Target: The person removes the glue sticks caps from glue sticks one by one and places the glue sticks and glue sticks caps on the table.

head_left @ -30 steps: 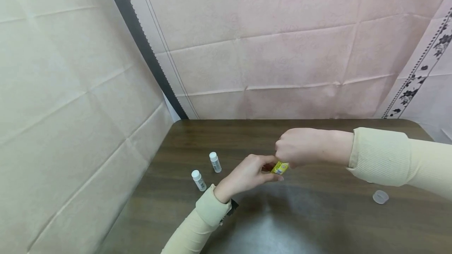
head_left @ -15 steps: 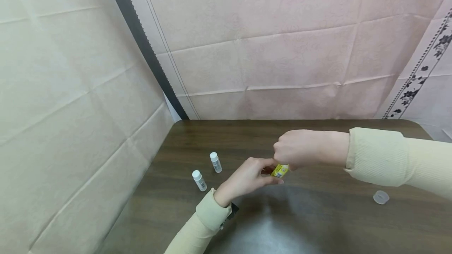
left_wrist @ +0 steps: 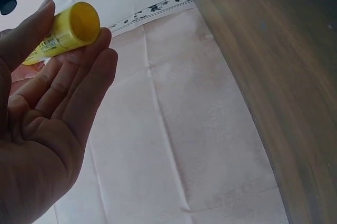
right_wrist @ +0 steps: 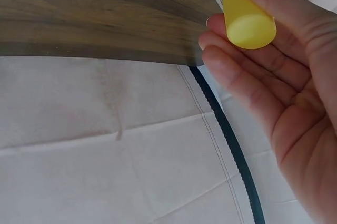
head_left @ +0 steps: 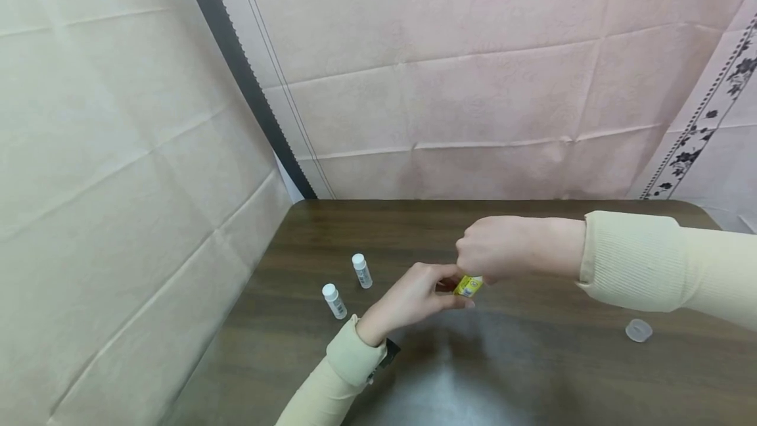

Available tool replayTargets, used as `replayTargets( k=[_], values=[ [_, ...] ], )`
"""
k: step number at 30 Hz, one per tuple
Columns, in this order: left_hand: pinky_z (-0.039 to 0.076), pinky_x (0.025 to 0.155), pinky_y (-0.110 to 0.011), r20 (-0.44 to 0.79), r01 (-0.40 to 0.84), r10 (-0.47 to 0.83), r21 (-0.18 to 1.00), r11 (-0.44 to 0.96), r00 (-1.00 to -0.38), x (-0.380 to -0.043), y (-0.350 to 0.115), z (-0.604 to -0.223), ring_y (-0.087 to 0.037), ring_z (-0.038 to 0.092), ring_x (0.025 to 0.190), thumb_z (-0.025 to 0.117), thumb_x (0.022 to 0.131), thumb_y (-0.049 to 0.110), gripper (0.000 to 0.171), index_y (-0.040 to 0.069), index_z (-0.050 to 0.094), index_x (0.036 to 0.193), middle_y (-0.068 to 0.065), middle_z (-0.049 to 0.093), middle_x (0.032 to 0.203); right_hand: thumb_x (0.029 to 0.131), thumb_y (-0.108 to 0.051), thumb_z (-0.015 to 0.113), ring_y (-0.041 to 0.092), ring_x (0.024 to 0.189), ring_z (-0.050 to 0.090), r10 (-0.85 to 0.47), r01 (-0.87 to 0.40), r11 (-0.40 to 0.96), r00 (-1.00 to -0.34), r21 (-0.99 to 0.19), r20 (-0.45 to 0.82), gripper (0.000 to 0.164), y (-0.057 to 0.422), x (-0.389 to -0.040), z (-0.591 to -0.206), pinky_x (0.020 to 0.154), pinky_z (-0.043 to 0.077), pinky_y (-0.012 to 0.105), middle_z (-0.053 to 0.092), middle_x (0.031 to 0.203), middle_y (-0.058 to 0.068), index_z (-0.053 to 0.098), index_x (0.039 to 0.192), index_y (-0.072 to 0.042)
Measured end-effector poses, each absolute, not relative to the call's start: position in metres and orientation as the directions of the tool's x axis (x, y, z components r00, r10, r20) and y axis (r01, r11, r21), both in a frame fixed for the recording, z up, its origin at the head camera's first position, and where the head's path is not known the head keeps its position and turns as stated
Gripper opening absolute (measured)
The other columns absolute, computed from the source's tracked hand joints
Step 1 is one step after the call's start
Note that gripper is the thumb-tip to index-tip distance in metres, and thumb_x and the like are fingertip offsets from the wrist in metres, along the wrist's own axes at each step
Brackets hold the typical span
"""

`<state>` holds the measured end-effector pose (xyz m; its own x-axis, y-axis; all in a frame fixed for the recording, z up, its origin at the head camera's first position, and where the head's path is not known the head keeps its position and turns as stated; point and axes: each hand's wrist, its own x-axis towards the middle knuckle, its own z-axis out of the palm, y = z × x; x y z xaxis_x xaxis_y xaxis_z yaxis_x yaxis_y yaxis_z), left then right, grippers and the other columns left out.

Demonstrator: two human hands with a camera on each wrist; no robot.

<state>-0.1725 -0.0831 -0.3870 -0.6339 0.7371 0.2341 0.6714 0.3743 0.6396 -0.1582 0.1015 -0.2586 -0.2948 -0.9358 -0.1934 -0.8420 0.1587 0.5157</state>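
Both hands meet on a small yellow glue stick with a printed label, held above the wooden table. My left hand pinches its labelled body between thumb and fingers; the recessed yellow end points out of the grip in the left wrist view. My right hand grips the other end, back of the hand up. In the right wrist view, thumb and fingers hold the smooth yellow cap, and a white band shows between cap and label. From the head view the right hand hides the cap.
Two white tubes with white caps, one farther back and one nearer, stand left of the left hand. A small clear plastic cap lies at the right on the dark wooden table. Pale cloth hangs behind the table.
The right hand has shifted slightly left, and a little more of the yellow label shows. Both hands keep their hold on the glue stick.
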Motion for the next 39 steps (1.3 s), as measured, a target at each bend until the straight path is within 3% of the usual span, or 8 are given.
replayTargets(
  k=[11,23,31,36,39],
  values=[
    [0.052,0.084,-0.016,0.25,0.668,0.738,0.66,0.343,-0.626,-0.172,-0.084,-0.379,0.007,0.062,0.09,0.078,0.09,0.02,0.027,0.016,0.068,0.116,0.011,0.069,0.101,0.076,-0.014,0.084,0.01,0.049,0.037,-0.922,-0.848,0.184,-0.324,0.497,-0.212,0.025,0.104,-0.156,-0.247,0.047,0.033,0.022,0.057,0.059,-0.006,0.062,0.065,-0.018],
    [0.051,0.084,-0.015,0.251,0.658,0.721,0.663,0.358,-0.645,-0.171,-0.091,-0.373,0.005,0.064,0.091,0.079,0.09,0.021,0.027,0.014,0.07,0.115,0.008,0.072,0.101,0.074,-0.026,0.09,0.011,0.048,0.043,-0.945,-0.809,0.129,-0.275,0.573,-0.175,0.03,0.103,-0.154,-0.241,0.048,0.034,0.022,0.058,0.058,-0.007,0.063,0.063,-0.019],
    [0.052,0.08,-0.016,0.263,0.674,0.713,0.632,0.382,-0.65,-0.17,-0.093,-0.371,0.004,0.064,0.086,0.08,0.089,0.022,0.024,0.014,0.071,0.109,0.009,0.071,0.095,0.069,-0.01,0.086,0.01,0.047,0.037,-0.967,-0.795,0.113,-0.227,0.596,-0.12,0.032,0.111,-0.159,-0.235,0.045,0.031,0.023,0.053,0.056,-0.009,0.057,0.059,-0.02],
    [0.05,0.072,-0.015,0.204,0.676,0.718,0.574,0.463,-0.665,-0.168,-0.099,-0.387,0.004,0.06,0.078,0.082,0.086,0.026,0.025,0.015,0.07,0.104,0.013,0.067,0.088,0.069,0.005,0.072,0.012,0.05,0.047,-0.943,-0.784,0.222,-0.325,0.579,-0.078,0.029,0.13,-0.169,-0.204,0.045,0.041,0.03,0.059,0.065,-0.007,0.059,0.061,-0.02],
    [0.049,0.072,-0.014,0.18,0.661,0.715,0.576,0.48,-0.676,-0.167,-0.103,-0.395,0.005,0.059,0.079,0.082,0.086,0.026,0.026,0.015,0.07,0.105,0.013,0.067,0.088,0.072,0.007,0.074,0.016,0.055,0.054,-0.917,-0.75,0.278,-0.393,0.6,-0.066,0.026,0.147,-0.179,-0.179,0.048,0.047,0.034,0.061,0.071,-0.003,0.061,0.067,-0.016]
  ],
)
